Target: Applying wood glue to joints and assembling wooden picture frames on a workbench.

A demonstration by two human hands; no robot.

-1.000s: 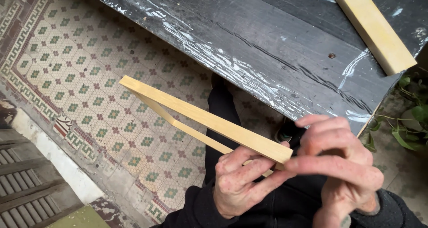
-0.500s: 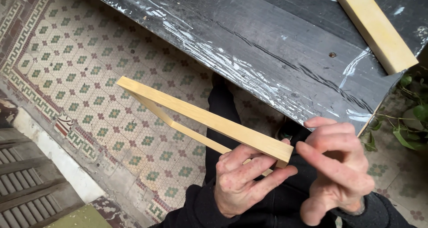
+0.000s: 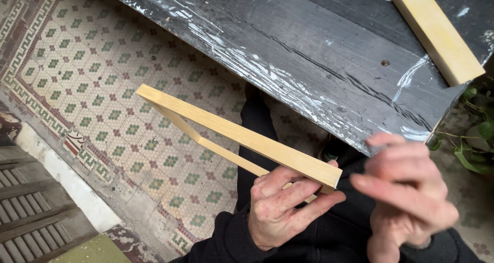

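Item: pale wooden frame (image 3: 226, 134), thin strips joined at corners, held in the air off the bench's near edge, over the patterned tile floor (image 3: 103, 88). Not resting on anything; carried by hand only.

L hand (image 3: 280, 206): fingers closed round the frame's near corner, thumb on top edge, fingertips curled under the lower strip. Grip looks firm.

R hand (image 3: 406, 191): blurred, just beside the same corner, fingers extended and loosely spread. Holds nothing visible; contact w/ frame cannot be confirmed.

Bench (image 3: 319, 52): dark board, scuffed, streaked w/ white residue. Separate yellow wood block (image 3: 437, 31) lies at its far right corner, well apart from the frame. Green leaves (image 3: 476, 144) beyond the right edge.

Handling, judged: frame likely light, stiff along each strip but weak at the glued/mitred corners; long unsupported end gives leverage on the joints. Smooth finish, low slip risk in a bare hand. Best hold appears to be mid-strip or two opposite sides, not one corner alone. Avoid twisting.
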